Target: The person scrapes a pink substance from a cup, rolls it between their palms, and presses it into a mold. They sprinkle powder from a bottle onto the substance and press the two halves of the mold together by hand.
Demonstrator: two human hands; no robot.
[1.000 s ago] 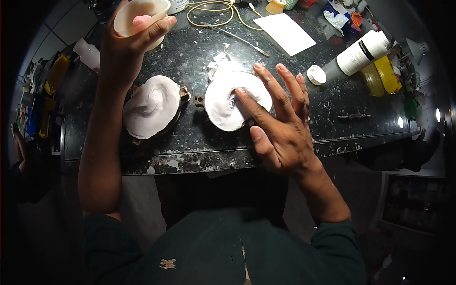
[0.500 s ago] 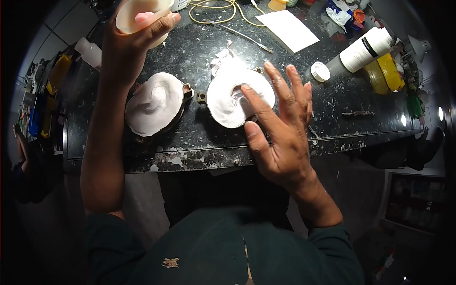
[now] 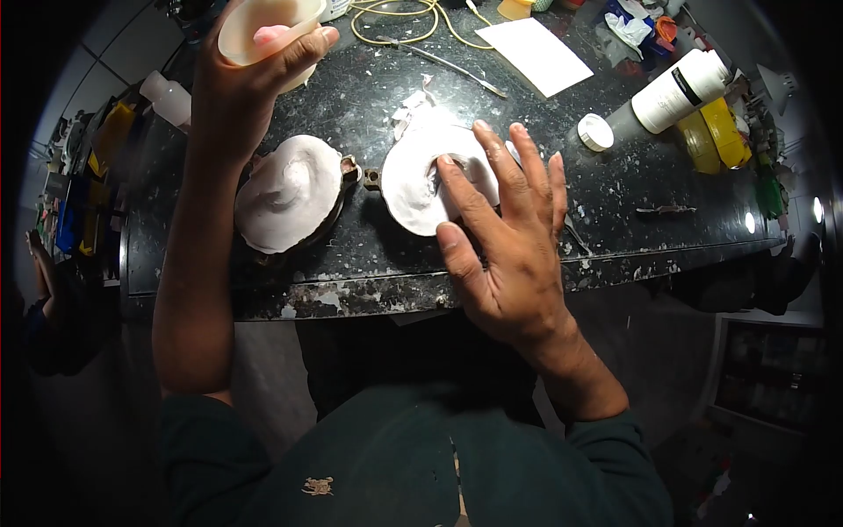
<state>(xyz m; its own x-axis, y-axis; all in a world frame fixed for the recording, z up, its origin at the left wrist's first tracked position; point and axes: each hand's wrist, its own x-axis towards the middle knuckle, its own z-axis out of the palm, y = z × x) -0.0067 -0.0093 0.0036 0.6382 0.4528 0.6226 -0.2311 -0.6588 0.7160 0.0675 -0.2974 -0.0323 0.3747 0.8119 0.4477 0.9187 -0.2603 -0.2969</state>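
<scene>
My left hand [image 3: 241, 92] is wrapped round a cream-coloured bowl [image 3: 241, 22] at the top left, and a pink lump [image 3: 270, 34] shows inside it. My right hand [image 3: 518, 255] has its fingers spread over a round metal flask half filled with white plaster [image 3: 406, 189]. Its index fingertip rests at the hollow in the middle of the plaster. The thumb is by the near rim. To the left lies a second plaster-filled flask half [image 3: 290, 198] with a curved ridge in its surface. Neither hand touches that one.
On the black, plaster-spotted bench [image 3: 369, 294] lie a white tile [image 3: 536, 57], a thin metal tool [image 3: 448, 67] and a yellow cord [image 3: 395, 35]. A white bottle [image 3: 680, 92] lies on its side at the right, near a white cap [image 3: 595, 133]. Another person's arm [image 3: 42, 277] shows far left.
My right hand has shifted slightly left, its index fingertip moving a little along the plaster's hollow. My left hand still holds the bowl in nearly the same place.
</scene>
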